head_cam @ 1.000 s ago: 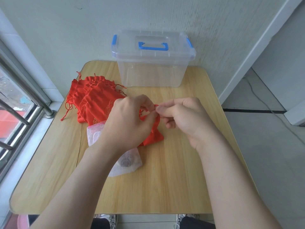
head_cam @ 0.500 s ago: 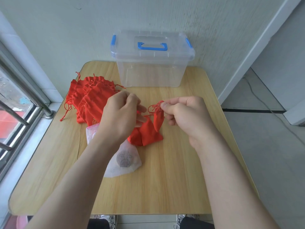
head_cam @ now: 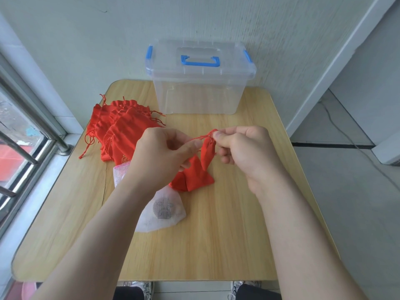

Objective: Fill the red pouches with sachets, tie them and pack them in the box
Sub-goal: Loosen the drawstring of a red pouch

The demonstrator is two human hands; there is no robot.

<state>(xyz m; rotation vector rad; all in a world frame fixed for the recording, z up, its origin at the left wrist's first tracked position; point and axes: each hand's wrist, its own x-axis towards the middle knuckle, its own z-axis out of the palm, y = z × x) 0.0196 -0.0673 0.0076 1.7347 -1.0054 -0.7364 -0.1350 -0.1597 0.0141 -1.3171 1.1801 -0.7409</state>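
Observation:
A filled red pouch (head_cam: 198,173) stands on the wooden table (head_cam: 216,245) at its middle, its gathered neck raised. My right hand (head_cam: 244,152) pinches the pouch's neck and cord at the top. My left hand (head_cam: 160,156) pinches the red drawstring (head_cam: 198,138), which runs taut between both hands. A pile of empty red pouches (head_cam: 116,128) lies at the left. White mesh sachets (head_cam: 161,213) lie under my left forearm, one with dark contents. The clear plastic box (head_cam: 199,83) with blue handle and latches stands at the back, lid closed.
A wall rises right behind the box. A window with metal bars (head_cam: 28,135) runs along the table's left side. The table's right edge drops to a grey floor with a cable (head_cam: 355,148). My shoes show below the near edge.
My hands have drawn apart, the left one leftward, pulling the drawstring taut. The pouch's neck has cinched and lifted.

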